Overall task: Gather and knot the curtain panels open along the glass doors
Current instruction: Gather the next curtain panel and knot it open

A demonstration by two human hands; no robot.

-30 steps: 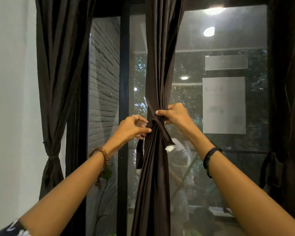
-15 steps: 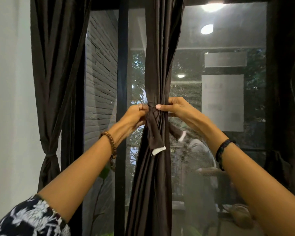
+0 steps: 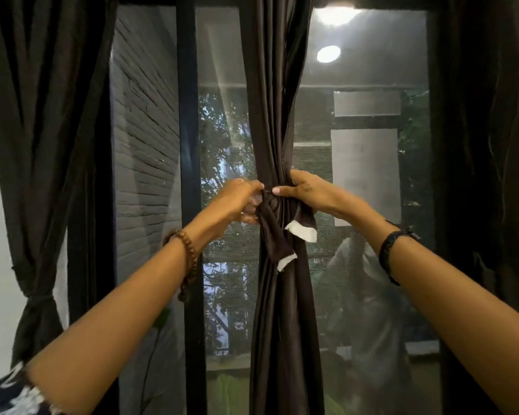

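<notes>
In the middle of the frame, the gathered curtain panel (image 3: 277, 139) hangs by the glass door (image 3: 363, 265). The left hand (image 3: 237, 202) and right hand (image 3: 304, 191) pinch the tie band (image 3: 271, 226), probably to tighten its knot.

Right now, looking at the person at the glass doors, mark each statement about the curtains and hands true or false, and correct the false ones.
1. Both hands are at the tie around the middle curtain panel. True: the left hand and right hand grip the tie at the gathered point.
2. The tie's ends are tipped in white. True.
3. The left curtain panel hangs loose and ungathered. False: it is already cinched low down.
4. The beaded bracelet is on the right wrist. False: it is on the left; the right wears a black band.
</notes>
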